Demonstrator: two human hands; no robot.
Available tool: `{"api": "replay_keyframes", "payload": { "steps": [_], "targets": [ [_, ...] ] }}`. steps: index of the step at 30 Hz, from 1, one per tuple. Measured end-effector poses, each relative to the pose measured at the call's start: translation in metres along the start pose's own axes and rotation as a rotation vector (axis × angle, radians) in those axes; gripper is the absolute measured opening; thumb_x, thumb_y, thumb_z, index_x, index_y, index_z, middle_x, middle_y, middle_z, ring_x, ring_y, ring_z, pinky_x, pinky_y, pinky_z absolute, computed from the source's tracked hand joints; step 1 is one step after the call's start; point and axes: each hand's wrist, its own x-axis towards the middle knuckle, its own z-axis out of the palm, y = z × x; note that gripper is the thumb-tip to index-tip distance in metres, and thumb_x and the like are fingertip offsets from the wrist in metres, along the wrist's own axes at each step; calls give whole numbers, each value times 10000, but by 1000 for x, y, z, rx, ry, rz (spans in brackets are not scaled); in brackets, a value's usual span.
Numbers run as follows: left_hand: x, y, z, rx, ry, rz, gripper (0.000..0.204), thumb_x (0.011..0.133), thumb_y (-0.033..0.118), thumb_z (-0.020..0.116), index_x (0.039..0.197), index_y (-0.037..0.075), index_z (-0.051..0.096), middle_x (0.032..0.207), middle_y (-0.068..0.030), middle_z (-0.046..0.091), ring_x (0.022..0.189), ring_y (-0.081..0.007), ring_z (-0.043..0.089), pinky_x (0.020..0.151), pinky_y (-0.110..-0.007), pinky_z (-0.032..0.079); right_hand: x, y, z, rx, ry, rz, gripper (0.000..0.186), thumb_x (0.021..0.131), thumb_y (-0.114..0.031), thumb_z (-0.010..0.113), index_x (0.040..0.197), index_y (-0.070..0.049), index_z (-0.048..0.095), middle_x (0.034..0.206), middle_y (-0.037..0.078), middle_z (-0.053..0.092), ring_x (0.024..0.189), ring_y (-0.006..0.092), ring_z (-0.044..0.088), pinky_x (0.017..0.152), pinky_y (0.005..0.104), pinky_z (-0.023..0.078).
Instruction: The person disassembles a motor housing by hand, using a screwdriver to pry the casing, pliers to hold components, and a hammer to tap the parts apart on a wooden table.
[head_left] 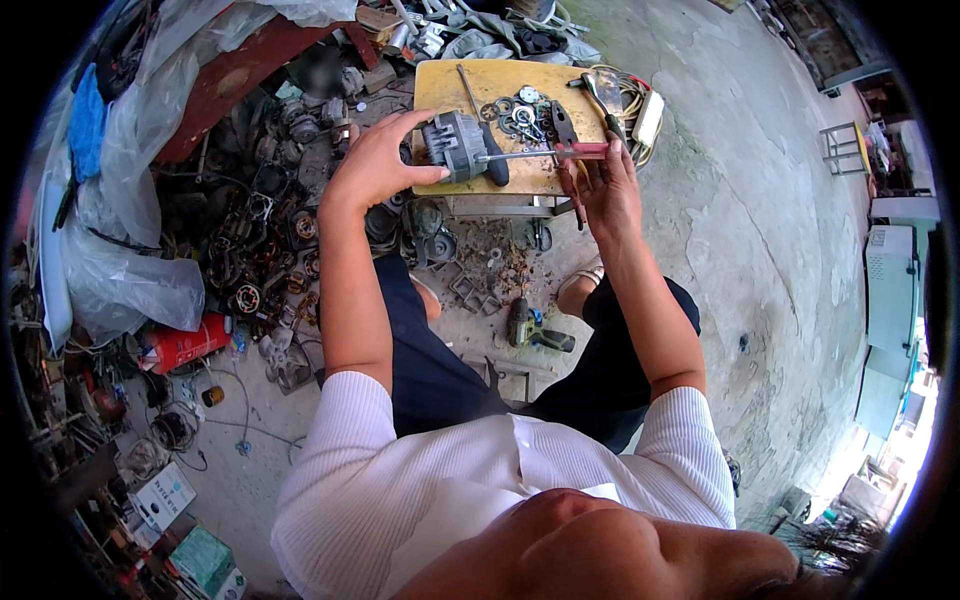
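Observation:
My left hand [372, 165] holds a grey ribbed metal motor housing [452, 140] from its left side, thumb below and fingers above. It lies on a low yellow-topped table [440, 82]. In my right hand [612, 190] is a screwdriver [584, 151] with a red handle. The shaft points left, and its tip meets the right face of the housing. A dark curved part [495, 158] lies right beside the housing. Red-handled pliers [573, 187] are at the table's right edge, next to my right fingers; whether those fingers touch them is hard to tell.
Washers and small gears [522, 118] lie on the table near a dark-handled tool [602, 103]. A coiled cable with a white power strip [649, 118] is at its right. Below are a green-black cordless drill [537, 330] and scattered debris. Piled motor parts [290, 215] crowd the left floor.

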Motion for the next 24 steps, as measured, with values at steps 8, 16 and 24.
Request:
{"api": "replay_keyframes", "payload": {
  "steps": [8, 16, 24],
  "targets": [
    [0, 4, -3, -1, -11, 7, 823, 648, 379, 833, 1381, 162, 527, 1401, -148, 528, 1330, -323, 456, 1153, -499, 208, 6, 1, -8, 2, -41, -6, 350, 1034, -264, 472, 1361, -142, 438, 1150, 108, 598, 961, 230, 630, 831, 405, 588],
    [-1, 3, -3, -7, 18, 37, 809, 642, 344, 844, 1367, 157, 538, 1347, -130, 563, 1232, -320, 535, 1064, -418, 373, 3, 1, -6, -36, -40, -88, 340, 1033, -269, 478, 1332, -108, 456, 1150, 105, 592, 1001, 229, 619, 850, 383, 577],
    [-1, 4, -5, -63, -18, 11, 820, 645, 373, 836, 1377, 158, 533, 1394, -154, 533, 1322, -316, 463, 1136, -441, 256, -1, 0, 0, 22, -2, -11, 382, 1038, -263, 462, 1392, -126, 420, 1167, 103, 584, 1004, 225, 619, 851, 381, 586]
  ]
}}
